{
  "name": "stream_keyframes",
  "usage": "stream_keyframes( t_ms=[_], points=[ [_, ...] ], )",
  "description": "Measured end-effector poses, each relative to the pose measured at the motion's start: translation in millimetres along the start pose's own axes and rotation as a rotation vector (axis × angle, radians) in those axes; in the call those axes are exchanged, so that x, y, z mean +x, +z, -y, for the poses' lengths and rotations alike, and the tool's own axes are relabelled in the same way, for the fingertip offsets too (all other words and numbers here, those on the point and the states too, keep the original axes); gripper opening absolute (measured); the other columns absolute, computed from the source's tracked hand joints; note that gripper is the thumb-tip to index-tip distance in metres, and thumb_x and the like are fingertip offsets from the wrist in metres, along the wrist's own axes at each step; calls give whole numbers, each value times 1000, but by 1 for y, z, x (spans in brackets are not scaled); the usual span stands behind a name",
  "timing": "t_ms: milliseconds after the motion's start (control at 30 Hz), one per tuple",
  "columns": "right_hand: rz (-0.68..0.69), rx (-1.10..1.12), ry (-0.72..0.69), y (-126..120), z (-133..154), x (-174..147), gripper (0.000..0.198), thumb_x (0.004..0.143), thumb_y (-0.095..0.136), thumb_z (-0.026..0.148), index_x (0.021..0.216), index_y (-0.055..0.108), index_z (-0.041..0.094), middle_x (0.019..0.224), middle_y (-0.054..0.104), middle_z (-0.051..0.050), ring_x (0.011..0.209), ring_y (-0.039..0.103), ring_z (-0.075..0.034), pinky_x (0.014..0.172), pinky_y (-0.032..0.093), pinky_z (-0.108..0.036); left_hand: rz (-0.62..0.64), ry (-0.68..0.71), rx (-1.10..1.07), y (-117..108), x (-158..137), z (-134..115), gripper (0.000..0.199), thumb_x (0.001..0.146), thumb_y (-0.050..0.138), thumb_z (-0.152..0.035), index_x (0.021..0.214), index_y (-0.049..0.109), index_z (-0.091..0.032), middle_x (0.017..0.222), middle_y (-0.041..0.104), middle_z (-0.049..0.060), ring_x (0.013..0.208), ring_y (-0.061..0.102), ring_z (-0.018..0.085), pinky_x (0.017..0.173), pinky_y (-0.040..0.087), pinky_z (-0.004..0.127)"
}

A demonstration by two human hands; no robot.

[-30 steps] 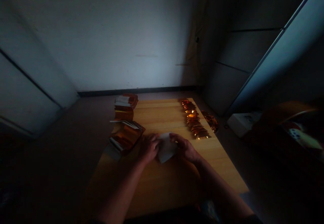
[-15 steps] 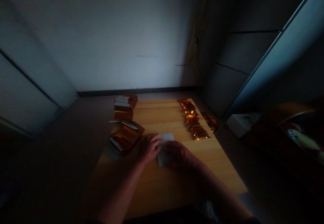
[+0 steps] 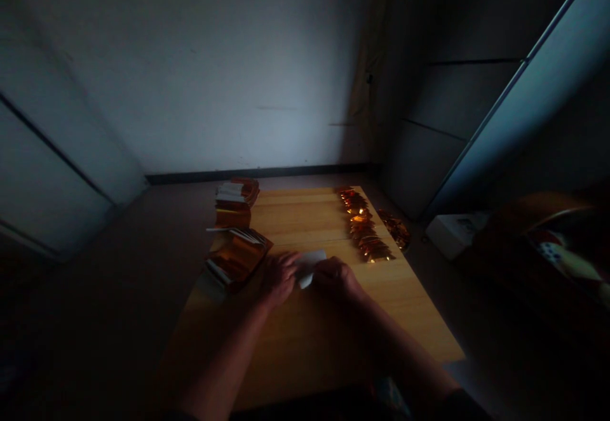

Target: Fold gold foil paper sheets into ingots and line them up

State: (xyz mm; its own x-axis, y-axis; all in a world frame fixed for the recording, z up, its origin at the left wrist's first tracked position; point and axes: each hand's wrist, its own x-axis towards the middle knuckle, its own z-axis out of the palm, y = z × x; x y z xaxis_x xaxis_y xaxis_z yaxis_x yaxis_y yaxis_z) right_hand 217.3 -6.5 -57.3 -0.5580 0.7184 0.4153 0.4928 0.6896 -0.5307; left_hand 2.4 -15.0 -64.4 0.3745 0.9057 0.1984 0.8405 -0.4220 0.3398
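A small pale sheet of paper (image 3: 312,258) lies on the wooden table between my two hands, its near part folded up. My left hand (image 3: 280,278) holds the sheet at its left edge, fingers pointing to the right. On the other side, my right hand (image 3: 337,278) is closed, fingers curled on the paper's right edge. Dim light hides the exact grip of the fingertips. Close to my left hand lies a stack of copper-coloured foil sheets (image 3: 243,256) with pale undersides.
More foil sheets (image 3: 233,213) lie at the table's far left. A row of folded shiny foil pieces (image 3: 362,227) runs along the right side of the wooden table (image 3: 295,214). Beyond that edge, lower down, is a heap of foil (image 3: 395,229). A white box (image 3: 450,233) stands at right.
The near part of the pale paper has been folded up, so less of it shows. My right hand has curled its fingers at the right edge. My left hand has stayed nearly in place.
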Motion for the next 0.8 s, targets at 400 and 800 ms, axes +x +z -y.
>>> stream_keyframes(
  t_ms=[400,800],
  points=[
    [-41,104,470,-1,7,21,20,82,54,34,81,67,18,76,68,-3,66,58,-13,59,39,-21,-89,-13,-19,-7,1,-2,30,88,46,-30,111,65,-26,125,62,3,116,54,21,99,42,42],
    [-230,190,540,6,-1,18,25,76,50,18,98,63,17,82,68,-3,74,62,-15,68,47,-25,-156,5,-24,2,0,-8,25,84,54,-26,106,66,-25,120,65,4,113,56,24,97,40,48]
  ],
)
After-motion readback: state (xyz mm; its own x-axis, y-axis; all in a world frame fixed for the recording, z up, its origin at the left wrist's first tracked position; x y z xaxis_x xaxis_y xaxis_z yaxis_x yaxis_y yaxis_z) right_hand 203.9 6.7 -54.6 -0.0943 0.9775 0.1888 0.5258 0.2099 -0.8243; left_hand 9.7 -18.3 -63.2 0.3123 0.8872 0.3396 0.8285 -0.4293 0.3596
